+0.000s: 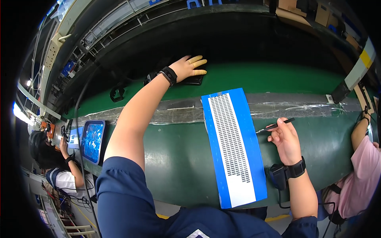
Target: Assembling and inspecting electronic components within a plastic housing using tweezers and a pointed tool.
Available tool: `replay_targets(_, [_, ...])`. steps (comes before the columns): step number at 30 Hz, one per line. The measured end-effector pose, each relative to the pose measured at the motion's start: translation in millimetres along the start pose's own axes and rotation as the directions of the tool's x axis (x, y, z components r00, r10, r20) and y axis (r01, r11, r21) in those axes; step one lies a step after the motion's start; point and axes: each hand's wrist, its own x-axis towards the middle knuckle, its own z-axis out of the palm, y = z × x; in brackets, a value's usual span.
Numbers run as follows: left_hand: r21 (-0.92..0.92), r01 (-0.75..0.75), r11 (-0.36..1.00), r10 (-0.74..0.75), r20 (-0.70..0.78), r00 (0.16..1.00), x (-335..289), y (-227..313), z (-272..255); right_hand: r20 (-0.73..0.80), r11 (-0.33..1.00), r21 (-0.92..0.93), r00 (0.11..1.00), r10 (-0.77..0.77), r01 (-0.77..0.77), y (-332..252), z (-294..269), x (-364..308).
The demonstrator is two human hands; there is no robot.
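Observation:
My left hand reaches far over the green belt, its fingers stretched out and wearing yellow finger cots. Under it lies a flat dark object, mostly covered by the hand. My right hand is closed round slim black tweezers, whose tips point left to the edge of a blue board. On that board lies a white sheet with rows of small dark rectangular pieces; its near end is bare white. Both wrists wear black bands.
A blue tray of shiny film-like pieces stands left of my left arm. A black ring-shaped part sits on the green belt. Co-workers sit at both sides; a pink sleeve shows at right. A metal post rises at far right.

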Motion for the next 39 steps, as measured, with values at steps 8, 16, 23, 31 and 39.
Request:
replay_targets(8, [-0.524, 0.396, 0.754, -0.603, -0.316, 0.732, -0.4, 10.6, -57.4, -0.044, 0.999, -0.038, 0.999, 0.009, -0.01, 2.7, -1.6, 0.1])
replay_targets(16, [-0.624, -0.592, -0.51, -0.858, 0.326, 0.397, -31.3, 67.9, -143.0, -0.002, 0.992, -0.082, 0.995, -0.097, 0.097, 4.4, -2.4, -5.7])
replay_targets(23, [0.022, 0.016, -1.0, 0.027, 0.77, 0.638, -98.3, 166.8, -154.2, 0.05, 0.975, -0.223, 0.998, 0.025, -0.013, 14.0, 0.9, -41.7])
replay_targets(31, [0.066, -0.076, -0.995, 0.006, 0.795, 0.607, -115.4, 195.2, -141.3, 0.03, 0.935, -0.349, 0.997, 0.077, -0.062, 30.8, -15.2, -81.9])
replay_targets(39, [-0.121, -0.467, -0.876, -0.374, 0.782, 0.499, -111.9, 214.0, -119.2, 0.03, 0.887, -0.461, 1.0, 0.004, 0.011, 36.9, -15.3, -80.5])
